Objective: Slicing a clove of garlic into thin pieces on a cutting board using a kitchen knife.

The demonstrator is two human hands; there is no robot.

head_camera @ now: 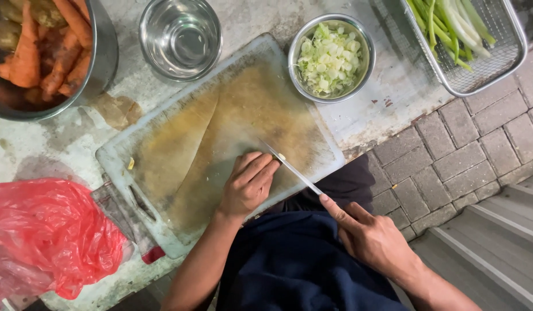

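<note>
On the stained board point(180, 138), your left hand point(248, 185) seems curled over something hidden while your right hand point(373, 236) grips the knife point(292, 170), whose blade could nick those knuckles.

An outdoor, street-side food-prep spot: a worn concrete ledge point(387, 109) meets brick paving point(473, 144) at three o'clock, with steps point(502, 242) at five o'clock. A stained cutting board point(180, 144) sits centre, with a bowl of carrots point(102, 52) at ten o'clock, chopped greens in a steel bowl point(331, 57) at one.
</note>
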